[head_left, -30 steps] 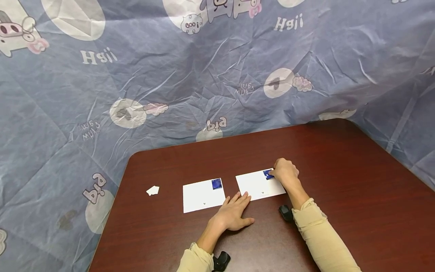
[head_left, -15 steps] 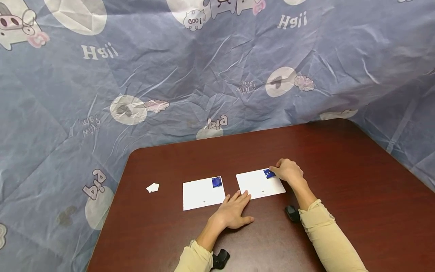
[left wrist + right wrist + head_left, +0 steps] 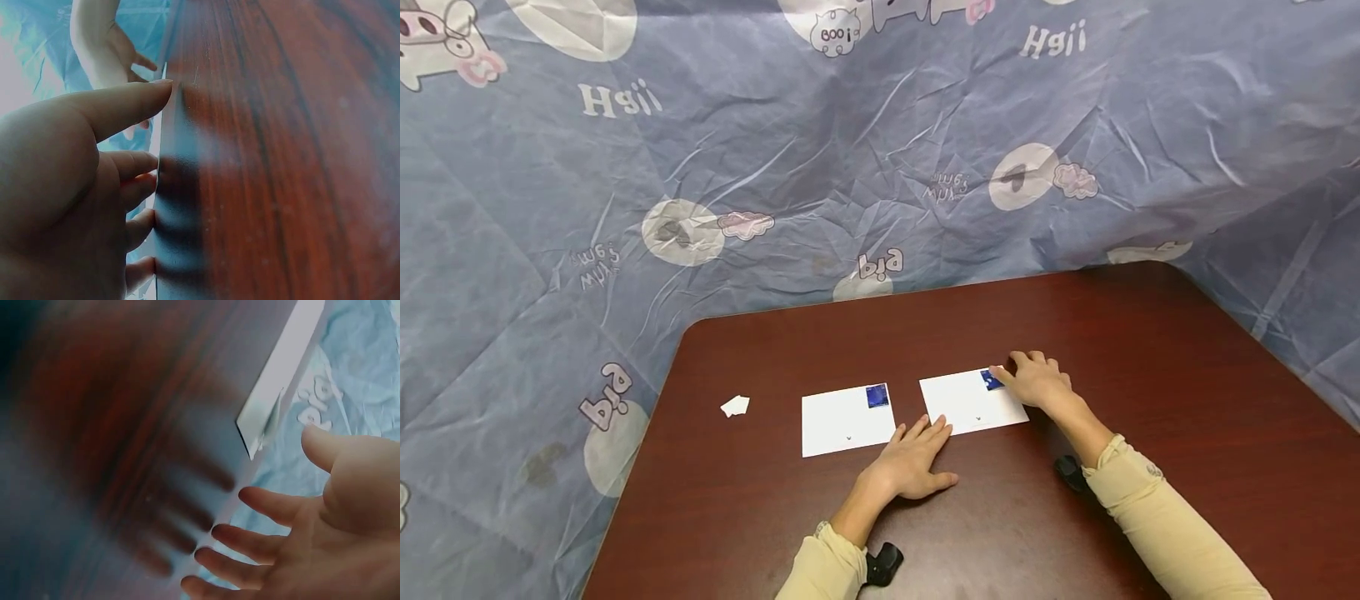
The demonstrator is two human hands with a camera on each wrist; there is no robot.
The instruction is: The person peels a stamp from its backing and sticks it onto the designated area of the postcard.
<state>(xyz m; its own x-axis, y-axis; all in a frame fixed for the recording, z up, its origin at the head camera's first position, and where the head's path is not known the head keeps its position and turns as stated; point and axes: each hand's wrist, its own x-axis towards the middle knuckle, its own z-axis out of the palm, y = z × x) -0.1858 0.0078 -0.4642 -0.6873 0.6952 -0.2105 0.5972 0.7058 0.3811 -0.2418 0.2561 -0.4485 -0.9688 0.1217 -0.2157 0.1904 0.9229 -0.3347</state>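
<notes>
Two white envelope-like sheets lie side by side: a left sheet (image 3: 835, 427) and a right sheet (image 3: 958, 402). Each bears a blue square sticker at its upper right corner, the left sticker (image 3: 877, 395) flat, the right sticker (image 3: 989, 381) partly covered by my right thumb. My left hand (image 3: 904, 468) lies with spread fingers, its fingertips at the right sheet's lower left corner. Beside the right sheet's upper right corner, my right hand (image 3: 1039, 385) has its fingers spread and holds nothing. In the right wrist view a small flap (image 3: 272, 419) stands up from the sheet near its corner.
Several small white paper pieces (image 3: 735, 406) lie at the left of the dark red-brown table (image 3: 1120, 350). A blue patterned cloth (image 3: 805, 167) hangs behind the table. Dark wrist cameras sit below both wrists, the left camera (image 3: 883, 564) near the front.
My right hand has uncurled its fingers at the blue sticker and spread them, its forearm shifting right. The left hand keeps its place on the sheet. The head view has tilted slightly.
</notes>
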